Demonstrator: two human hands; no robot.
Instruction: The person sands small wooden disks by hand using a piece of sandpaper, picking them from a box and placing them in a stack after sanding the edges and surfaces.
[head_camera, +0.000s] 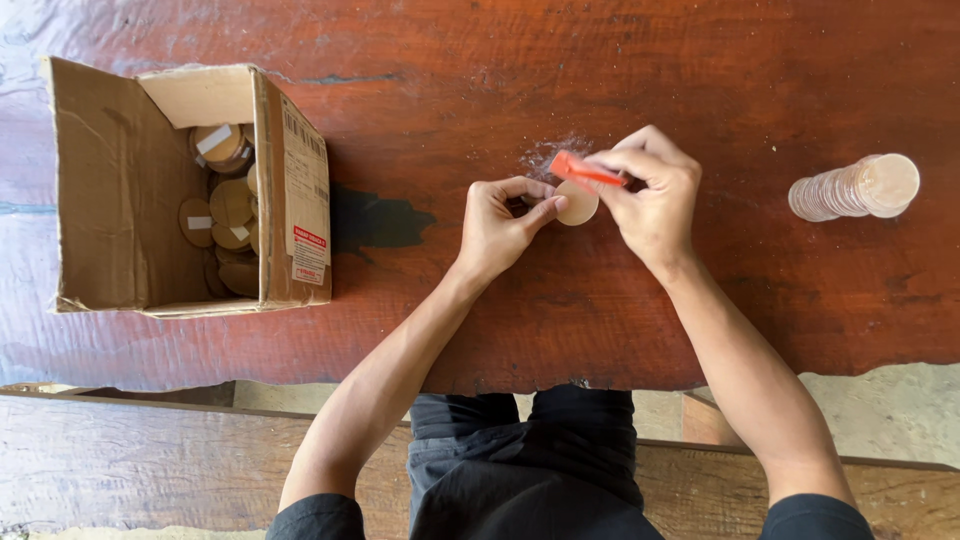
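My left hand (500, 222) pinches a small round pale wooden disc (578, 205) by its left edge, just above the red-brown wooden table (480, 90). My right hand (650, 195) grips an orange flat tool (580, 170) whose end rests on the top of the disc. Pale dust (545, 155) lies on the table just behind the tool.
An open cardboard box (120, 190) at the left holds several brown wooden discs, some with tape. A tall stack of pale discs (855, 188) stands at the right. A wooden bench (150, 470) runs below the table, under my dark trousers.
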